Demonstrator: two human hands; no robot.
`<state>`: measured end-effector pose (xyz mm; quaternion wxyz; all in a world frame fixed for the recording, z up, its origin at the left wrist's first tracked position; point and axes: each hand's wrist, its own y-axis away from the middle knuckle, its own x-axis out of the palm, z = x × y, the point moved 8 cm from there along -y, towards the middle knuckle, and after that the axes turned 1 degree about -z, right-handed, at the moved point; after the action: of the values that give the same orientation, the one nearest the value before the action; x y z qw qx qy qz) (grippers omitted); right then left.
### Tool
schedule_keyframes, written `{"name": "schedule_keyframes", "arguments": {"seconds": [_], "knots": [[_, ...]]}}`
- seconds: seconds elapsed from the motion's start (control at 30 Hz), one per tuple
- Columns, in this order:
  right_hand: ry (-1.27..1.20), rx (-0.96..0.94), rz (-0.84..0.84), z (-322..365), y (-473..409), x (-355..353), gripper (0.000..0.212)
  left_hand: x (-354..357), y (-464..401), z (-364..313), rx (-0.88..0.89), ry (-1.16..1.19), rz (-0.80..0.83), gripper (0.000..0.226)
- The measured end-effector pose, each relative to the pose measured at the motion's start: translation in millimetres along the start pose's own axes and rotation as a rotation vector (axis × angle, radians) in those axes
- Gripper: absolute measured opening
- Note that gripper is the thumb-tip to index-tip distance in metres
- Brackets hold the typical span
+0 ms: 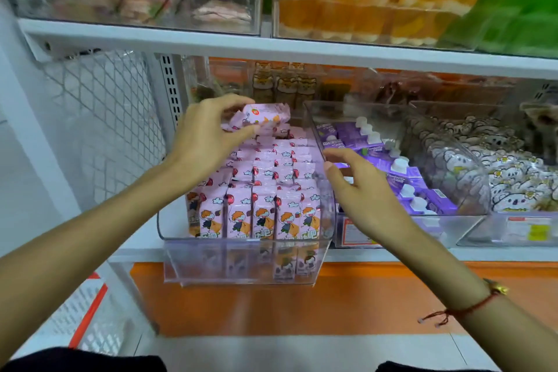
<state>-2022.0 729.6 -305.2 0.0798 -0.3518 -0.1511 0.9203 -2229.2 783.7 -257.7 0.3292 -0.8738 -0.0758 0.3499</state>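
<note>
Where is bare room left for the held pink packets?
Bare shelf shows left of the clear bin, beside the mesh panel. Its rows of pink packets stand tight; purple cartons fill the next bin. Behind the rows, under the left hand, cannot tell.

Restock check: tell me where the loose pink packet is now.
In the head view, the pink packet is pinched in the left hand, left of centre, above the back rows of the clear bin, left of the purple cartons.
</note>
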Motion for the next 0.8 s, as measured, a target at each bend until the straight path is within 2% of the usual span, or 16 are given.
{"name": "schedule_keyframes", "arguments": {"seconds": [0.17, 0.37, 0.47, 0.6, 0.7, 0.8], "knots": [[0.002, 0.001, 0.021, -1.9, 0.6, -1.7, 0.032, 39.1, -22.8, 4.1, 0.087, -0.368, 0.228, 0.048], [-0.01, 0.01, 0.026, -5.3, 0.4, -1.5, 0.032, 66.4, -53.9, -8.7, 0.265, -0.635, 0.501, 0.046], [-0.017, 0.008, 0.03, -4.9, 1.1, -0.9, 0.032, 88.4, -55.9, -7.8, 0.233, -0.494, 0.56, 0.036], [-0.025, 0.006, 0.048, -5.6, 2.4, 0.2, 0.034, 94.8, -63.8, 6.3, 0.081, -0.189, 0.366, 0.042], [-0.028, -0.004, 0.056, -6.3, 2.9, 0.7, 0.035, 111.9, -57.1, 34.4, -0.015, -0.279, 0.5, 0.035], [-0.011, -0.02, 0.052, -6.2, 2.2, 0.9, 0.036, 123.3, -52.9, 43.7, 0.017, -0.431, 0.603, 0.036]]}}
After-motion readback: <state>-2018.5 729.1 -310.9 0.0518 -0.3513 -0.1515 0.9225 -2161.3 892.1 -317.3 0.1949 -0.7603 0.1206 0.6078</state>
